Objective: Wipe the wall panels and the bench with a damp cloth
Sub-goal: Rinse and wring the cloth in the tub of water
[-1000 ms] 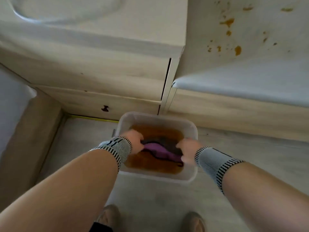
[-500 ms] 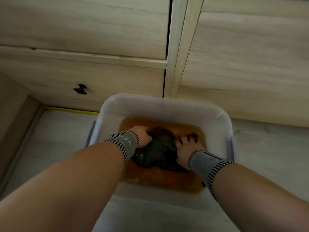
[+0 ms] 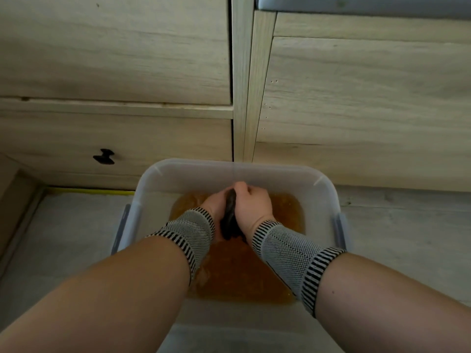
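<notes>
A dark wet cloth (image 3: 230,218) is squeezed into a narrow roll between my two hands, above brown water in a clear plastic tub (image 3: 323,197) on the floor. My left hand (image 3: 216,203) grips the cloth from the left; it is mostly hidden behind the cloth and my wrist. My right hand (image 3: 252,202) curls round the cloth from the right, knuckles up. Both wrists wear grey striped bands. Pale wooden panels (image 3: 356,98) of the bench front rise just behind the tub.
A drawer front with a small black knob (image 3: 104,157) sits at the left, low down. A vertical wooden post (image 3: 251,85) divides the panels. Pale floor (image 3: 407,225) lies on both sides of the tub; a yellow strip (image 3: 89,191) runs along the base at left.
My hands have come together, pressing the spread-out cloth into a tight roll lifted above the water. The view has dropped closer to the tub.
</notes>
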